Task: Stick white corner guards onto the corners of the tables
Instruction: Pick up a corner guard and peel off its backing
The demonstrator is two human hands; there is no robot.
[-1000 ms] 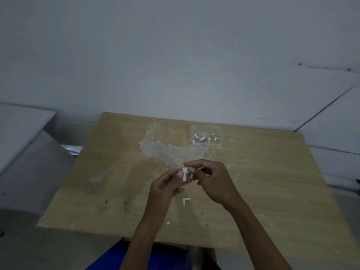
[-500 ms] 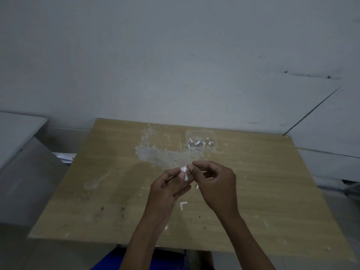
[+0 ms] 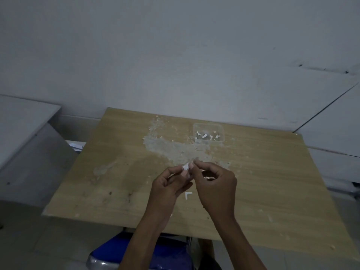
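- Well to the left of both hands stands a grey-white cabinet-like block [image 3: 25, 145], apart from the worn light-wood table [image 3: 272, 172]; it has no part in this step.
- The left hand [image 3: 167, 184] pinches a small white corner guard [image 3: 186, 167] between thumb and fingertip, raised just above the tabletop.
- The right hand [image 3: 214, 184] meets it at that same piece, its fingertips nipping the guard's edge, so the two hands are together. By my judgement the step is peeling the backing off the adhesive; the backing itself is too small to make out.
- Next, the guard calls for a carry to a bare table corner; all the corners lie well away from the hands.
- Just below and between the hands lies a second white L-shaped guard [image 3: 188, 195] flat on the wood.
- Beyond the right hand, past a patch of pale scraped residue [image 3: 171, 147], sits a clear plastic tub [image 3: 208, 126] holding more white pieces.
- Nothing stands in the way of any corner.
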